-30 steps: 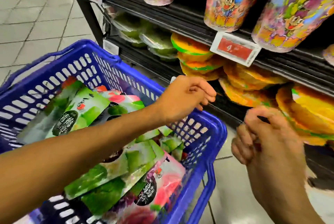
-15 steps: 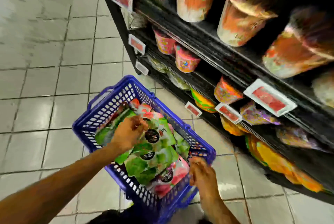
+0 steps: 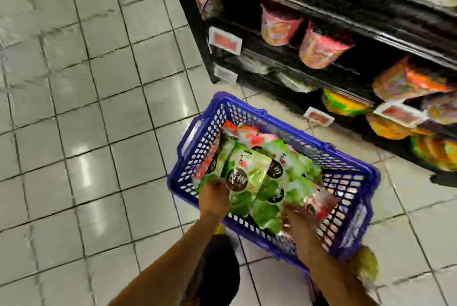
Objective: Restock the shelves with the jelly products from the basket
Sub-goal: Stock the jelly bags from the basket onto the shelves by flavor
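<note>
Floor (image 3: 74, 108): pale square tiles with dark joints, glossy, with light glare on several; it fills the left half.
Basket (image 3: 205, 142): one, blue plastic, rectangular, with lattice walls. It stands on the floor just beside the foot of the shelves.
Left hand (image 3: 214, 198): reaches over the basket's near-left corner, and the forearm crosses the rim. Its grip is closed on the near edge of one green pouch, which hides the fingertips.
Green pouch (image 3: 247, 172): flat, shiny foil with a dark round label. It lies tilted on top of the pile, inside the basket.
Jelly pouches (image 3: 291, 157): a loose heap that hides the basket's bottom. They are mostly green, with some red-pink ones at the far end and the near-right side. At least three dark round labels show, but blur prevents a full count.
Right hand (image 3: 296, 221): low in the basket's near-right part, against the pouches. Motion blur hides the fingers, so I cannot tell whether its grip is wide or closed.
Shelves (image 3: 395, 41): black, in several tiers that slant across the upper right.
Price tags (image 3: 225, 40): five, white-framed with red centres. They hang on the shelf edges, partly in front of the goods.
Cups (image 3: 279, 26): two, pink and patterned, tapered, side by side on a middle tier.
Orange packs (image 3: 343, 103): rounded, yellow-orange with green edging, on the lower tiers. At least three show, all blurred.
</note>
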A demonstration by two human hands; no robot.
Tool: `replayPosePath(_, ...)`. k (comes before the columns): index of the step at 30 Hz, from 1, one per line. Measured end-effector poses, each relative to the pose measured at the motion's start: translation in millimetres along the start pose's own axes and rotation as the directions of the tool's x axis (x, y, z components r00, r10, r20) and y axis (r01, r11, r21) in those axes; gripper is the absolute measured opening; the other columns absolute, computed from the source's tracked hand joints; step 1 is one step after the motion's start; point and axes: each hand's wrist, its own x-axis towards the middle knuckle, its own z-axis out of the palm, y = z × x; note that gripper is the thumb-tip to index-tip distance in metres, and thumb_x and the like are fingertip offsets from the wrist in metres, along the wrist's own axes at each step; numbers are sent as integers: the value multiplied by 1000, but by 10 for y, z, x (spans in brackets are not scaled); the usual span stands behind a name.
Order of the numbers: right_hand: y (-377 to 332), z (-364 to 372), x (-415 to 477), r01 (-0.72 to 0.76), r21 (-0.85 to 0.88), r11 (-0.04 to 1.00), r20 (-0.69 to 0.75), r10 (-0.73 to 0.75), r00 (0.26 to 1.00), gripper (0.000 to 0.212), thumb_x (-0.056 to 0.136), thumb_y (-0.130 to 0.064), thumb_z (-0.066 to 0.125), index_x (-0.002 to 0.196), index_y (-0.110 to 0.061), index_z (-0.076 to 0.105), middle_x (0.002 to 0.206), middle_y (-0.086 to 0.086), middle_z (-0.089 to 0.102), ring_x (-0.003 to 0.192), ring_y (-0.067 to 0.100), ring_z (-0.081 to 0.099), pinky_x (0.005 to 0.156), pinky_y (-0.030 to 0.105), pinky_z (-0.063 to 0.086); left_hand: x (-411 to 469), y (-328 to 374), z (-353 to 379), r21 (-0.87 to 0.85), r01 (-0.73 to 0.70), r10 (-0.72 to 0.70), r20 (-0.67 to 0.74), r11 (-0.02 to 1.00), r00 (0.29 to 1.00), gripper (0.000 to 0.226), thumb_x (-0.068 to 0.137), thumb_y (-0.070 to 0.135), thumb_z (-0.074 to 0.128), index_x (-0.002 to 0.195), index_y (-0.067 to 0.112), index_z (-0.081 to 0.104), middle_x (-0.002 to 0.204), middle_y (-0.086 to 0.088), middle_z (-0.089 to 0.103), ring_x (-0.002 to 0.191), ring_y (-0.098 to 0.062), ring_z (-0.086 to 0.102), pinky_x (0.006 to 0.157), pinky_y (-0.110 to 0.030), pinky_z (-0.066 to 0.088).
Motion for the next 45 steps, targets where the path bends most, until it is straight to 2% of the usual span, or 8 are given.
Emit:
replayPosePath(7,-159,865,53,166,-346,923,-86,-207,974,25,88,-26,68,103,-7,66,99,9,71,94,27,66,78,33,50,288,-217,-123,-8,-102,103,75,995,992,29,92,13,63,121,12,59,110,-2,66,100,-23,64,85,-28,48)
replayPosePath(13,-79,1009,216,101,-366,925,-170,-174,970,26,89,-32,67,96,-7,70,94,11,72,92,30,66,67,29,40,506,-256,-70,209,-216,202,89,954,975,40,84,8,69,122,10,59,116,-3,58,109,-21,57,95,-27,48)
replayPosePath(19,122,763,134,276,-302,912,-163,-335,928,22,97,-22,58,81,-7,58,66,9,59,63,31,55,51,18,34,404,17,-6,187,-203,187,103,961,977,18,65,0,73,78,9,64,61,2,63,57,-7,61,44,-9,37)
replayPosePath(25,173,394,44,143,-163,976,-501,-207,840,15,98,-7,47,92,0,59,99,26,63,95,40,61,72,37,38,30,244,322,165,-294,246,262,941,933,32,66,14,78,70,22,47,54,11,53,52,1,56,41,-6,33)
replayPosePath(31,285,-107,184,-79,-272,959,-411,-42,911,31,99,-6,44,128,5,49,117,31,61,107,45,59,84,44,45,0,34,501,474,-630,442,454,616,774,38,81,60,49,108,38,65,113,15,56,113,-14,45,95,-34,39)
replayPosePath(37,358,-110,221,-12,125,992,-250,44,967,71,86,-33,73,142,-9,37,129,18,57,111,33,58,91,38,46,330,-115,338,-44,-449,450,161,893,878,51,81,-14,63,119,18,55,121,1,48,110,-18,51,93,-23,46)
replayPosePath(41,409,-43,296,-62,299,952,-169,117,979,72,59,-21,92,117,-21,50,123,11,61,111,32,60,103,50,46,570,-103,330,56,-81,68,214,995,975,82,70,3,83,139,6,37,138,-13,46,125,-35,50,101,-47,47)
replayPosePath(45,389,-23,354,-145,369,918,-113,199,973,77,56,-23,93,121,-9,54,119,15,63,108,36,61,100,53,48,694,-107,267,383,-27,-52,195,923,979,101,63,38,90,142,4,37,147,-21,39,137,-36,38,112,-48,36)
